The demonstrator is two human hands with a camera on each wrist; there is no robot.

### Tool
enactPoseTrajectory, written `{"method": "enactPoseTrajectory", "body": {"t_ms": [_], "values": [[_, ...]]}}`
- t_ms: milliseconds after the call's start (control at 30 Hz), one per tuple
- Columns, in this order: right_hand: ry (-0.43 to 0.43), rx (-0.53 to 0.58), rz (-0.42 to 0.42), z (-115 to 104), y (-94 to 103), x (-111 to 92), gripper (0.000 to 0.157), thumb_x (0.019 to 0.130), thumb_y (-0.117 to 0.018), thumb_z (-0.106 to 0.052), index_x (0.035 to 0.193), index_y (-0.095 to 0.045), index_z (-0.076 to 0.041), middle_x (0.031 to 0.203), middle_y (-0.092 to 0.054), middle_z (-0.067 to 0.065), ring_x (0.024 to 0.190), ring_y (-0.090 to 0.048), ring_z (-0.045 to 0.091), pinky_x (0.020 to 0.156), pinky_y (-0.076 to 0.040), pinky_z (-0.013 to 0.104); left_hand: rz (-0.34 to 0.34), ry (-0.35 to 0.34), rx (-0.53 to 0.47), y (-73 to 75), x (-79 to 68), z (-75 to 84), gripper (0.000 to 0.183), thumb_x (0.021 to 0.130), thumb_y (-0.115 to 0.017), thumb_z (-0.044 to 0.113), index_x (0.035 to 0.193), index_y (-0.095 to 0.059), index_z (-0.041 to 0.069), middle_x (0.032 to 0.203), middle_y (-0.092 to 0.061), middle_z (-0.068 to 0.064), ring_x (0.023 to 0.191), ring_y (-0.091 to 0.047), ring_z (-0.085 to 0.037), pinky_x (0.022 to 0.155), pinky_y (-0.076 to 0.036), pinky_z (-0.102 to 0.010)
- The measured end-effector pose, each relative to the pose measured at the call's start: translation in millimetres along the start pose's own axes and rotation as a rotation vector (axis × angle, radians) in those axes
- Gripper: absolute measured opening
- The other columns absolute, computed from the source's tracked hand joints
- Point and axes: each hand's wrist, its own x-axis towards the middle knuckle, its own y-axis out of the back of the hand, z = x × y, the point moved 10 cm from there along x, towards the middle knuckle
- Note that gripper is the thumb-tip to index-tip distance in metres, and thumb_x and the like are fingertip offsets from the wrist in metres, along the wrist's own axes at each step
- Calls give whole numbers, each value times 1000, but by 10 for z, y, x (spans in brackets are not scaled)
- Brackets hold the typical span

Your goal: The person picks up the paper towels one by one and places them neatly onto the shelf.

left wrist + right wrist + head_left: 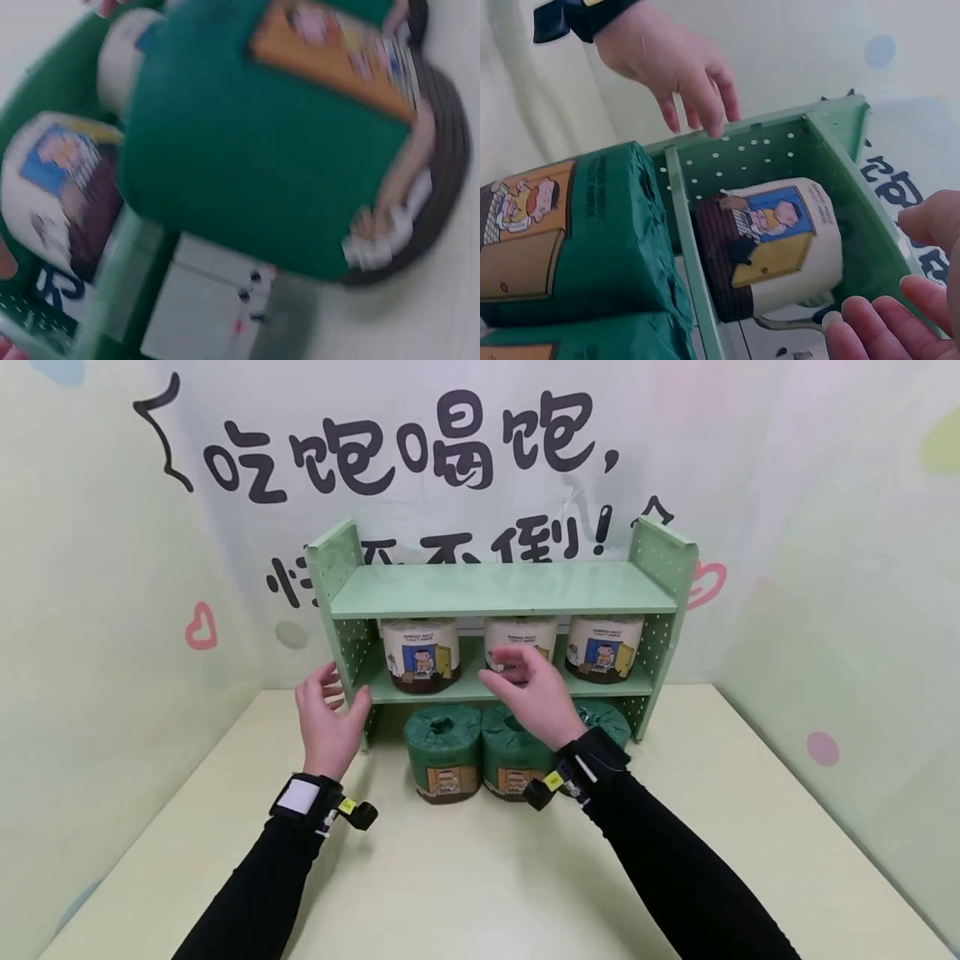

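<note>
My left hand (pixel 330 731) is beside the left side panel of the green shelf (pixel 502 589), its fingers loosely bent and nothing held. In front of the middle white toilet roll (pixel 517 631) is my right hand (pixel 542 697), fingers spread and empty; it partly covers that roll. On the same tier stand a left white toilet roll (pixel 422 656) and a right one (pixel 604 647). Below them, three green-wrapped toilet rolls sit on the table: the left (pixel 444 752), the middle (pixel 517 760) and the right (pixel 606 722), mostly hidden by my right wrist.
The pale table (pixel 465 885) reaches to a printed wall (pixel 450 410) behind the shelf. Side walls close it in at left (pixel 112 610) and right (pixel 840 610). The shelf's top board (pixel 502 589) overhangs the white rolls.
</note>
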Motion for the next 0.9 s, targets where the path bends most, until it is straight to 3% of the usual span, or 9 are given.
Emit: {"method": "enactPoseTrajectory", "body": {"t_ms": [67,167,333,467,567,667,900], "values": [[22,13,17,51,106,-9,53,95,-67,-43,139,-50,-16,134,-52,1,111,-53,15,90,-49,38,40,-34,-21,57,-37,119,54,89,-72,14,136,-47,5,125,-40,-10,108,-44,-21,93,-43,-40],[31,21,46,79,267,-61,55,95,-67,-42,139,-50,-14,134,-52,4,114,-51,17,93,-46,40,36,-56,-85,91,-112,261,47,89,-70,8,131,-50,2,124,-41,-8,109,-46,-22,91,-44,-38],[22,25,125,-59,627,-196,52,97,-68,-35,136,-50,-6,130,-55,8,110,-53,17,95,-46,44,-163,-4,-199,-71,-260,484,39,95,-64,3,131,-49,-4,127,-49,-11,109,-52,-27,87,-49,-28],[29,88,235,-42,1012,-285,46,97,-68,-25,134,-51,-3,127,-57,10,109,-55,18,92,-49,32,-303,13,-242,-242,-365,603,39,97,-63,5,132,-48,-6,130,-50,-19,114,-51,-29,86,-49,-20],[29,113,314,10,1287,-344,44,98,-68,-21,134,-52,-1,126,-57,13,109,-55,20,87,-51,23,-385,23,-269,-376,-422,577,42,98,-64,9,134,-48,-3,132,-49,-20,117,-50,-28,87,-48,-17],[17,114,376,74,1522,-372,46,97,-68,-19,135,-51,2,125,-57,13,108,-55,21,82,-52,19,-440,25,-269,-477,-476,528,45,98,-66,15,136,-48,0,133,-50,-17,119,-49,-25,92,-48,-22],[-20,137,517,203,1925,-402,46,94,-72,-23,131,-55,-1,120,-58,9,103,-56,20,80,-52,19,-490,36,-234,-546,-570,439,57,96,-70,25,142,-44,5,139,-44,-12,122,-45,-31,101,-42,-50]]}}
